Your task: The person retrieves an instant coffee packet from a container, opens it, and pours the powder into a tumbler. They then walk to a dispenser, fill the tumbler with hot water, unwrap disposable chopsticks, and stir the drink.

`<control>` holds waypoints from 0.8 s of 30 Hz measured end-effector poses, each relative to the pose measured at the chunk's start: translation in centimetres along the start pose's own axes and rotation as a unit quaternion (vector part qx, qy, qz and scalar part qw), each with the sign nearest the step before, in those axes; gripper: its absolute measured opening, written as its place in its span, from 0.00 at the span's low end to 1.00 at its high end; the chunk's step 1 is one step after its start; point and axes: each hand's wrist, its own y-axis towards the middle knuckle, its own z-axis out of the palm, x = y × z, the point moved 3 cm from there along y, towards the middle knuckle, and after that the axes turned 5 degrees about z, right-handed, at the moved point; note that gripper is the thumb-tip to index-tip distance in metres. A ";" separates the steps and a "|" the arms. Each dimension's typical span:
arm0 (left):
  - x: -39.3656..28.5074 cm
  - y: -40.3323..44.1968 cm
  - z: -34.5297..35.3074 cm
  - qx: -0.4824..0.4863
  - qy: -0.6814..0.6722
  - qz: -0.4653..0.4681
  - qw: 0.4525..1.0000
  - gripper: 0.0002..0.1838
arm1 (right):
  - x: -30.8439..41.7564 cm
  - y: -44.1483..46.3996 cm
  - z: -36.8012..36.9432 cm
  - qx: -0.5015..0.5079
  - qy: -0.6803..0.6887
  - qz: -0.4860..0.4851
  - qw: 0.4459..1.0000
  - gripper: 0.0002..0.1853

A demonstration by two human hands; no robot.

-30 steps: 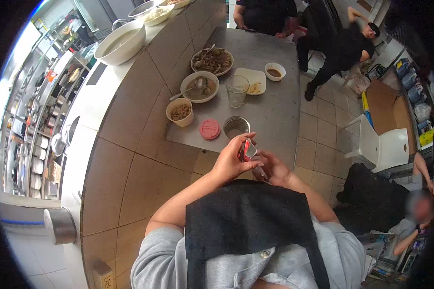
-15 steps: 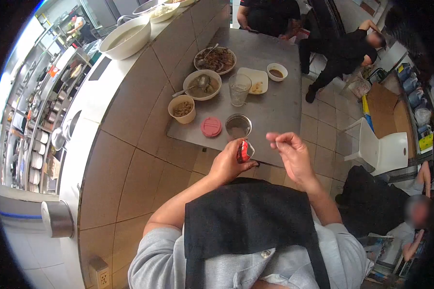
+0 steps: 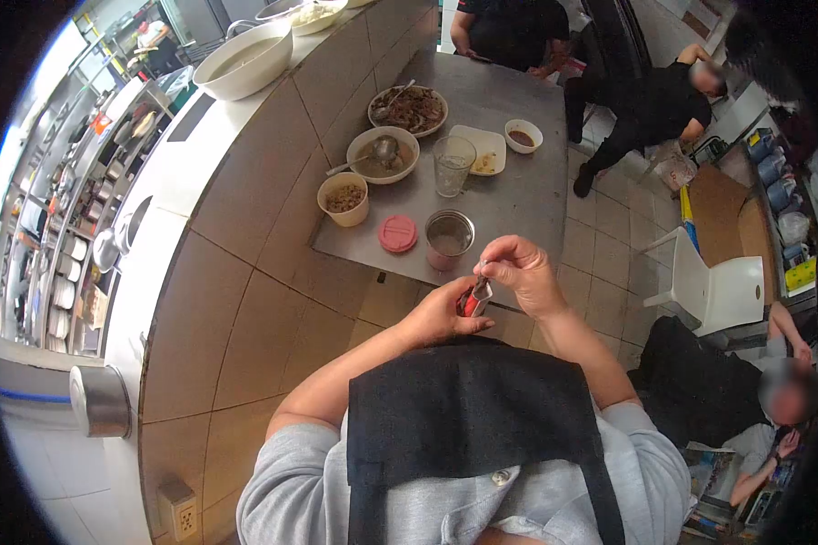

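My left hand (image 3: 434,314) is wrapped around a small red packet (image 3: 473,303), held upright in front of the black apron. At the packet's top, my right hand (image 3: 527,278) pinches its edge between thumb and forefinger. What is inside the packet cannot be seen. Just beyond both hands, a pink tumbler (image 3: 443,258) with a metal rim stands uncovered on the metal table (image 3: 527,204). To its left lies a round pink lid (image 3: 397,233).
A clear glass (image 3: 452,178), a tub of food (image 3: 345,205), a soup bowl with a ladle (image 3: 400,170), a plate of food (image 3: 434,126), a square plate (image 3: 491,141) and a sauce bowl (image 3: 523,123) share the table. A tiled wall (image 3: 236,291) runs along the left. Several people sit around.
My right hand has moved left and down, from open beside the packet to pinching its top. My left hand still holds the packet, now slightly lower and tilted.
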 end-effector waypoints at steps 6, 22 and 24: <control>1.0 0.3 0.5 0.017 -0.046 0.009 0.999 0.28 | -1.0 -0.1 -1.5 0.073 -0.050 -0.002 0.996 0.05; 4.6 0.9 1.8 0.009 -0.066 -0.035 0.997 0.47 | -2.8 -2.3 -5.2 -0.073 -0.288 -0.005 0.955 0.11; 3.1 0.5 0.8 -0.016 -0.031 -0.080 0.996 0.48 | -5.1 -1.2 -8.1 -0.127 -0.288 0.011 0.949 0.11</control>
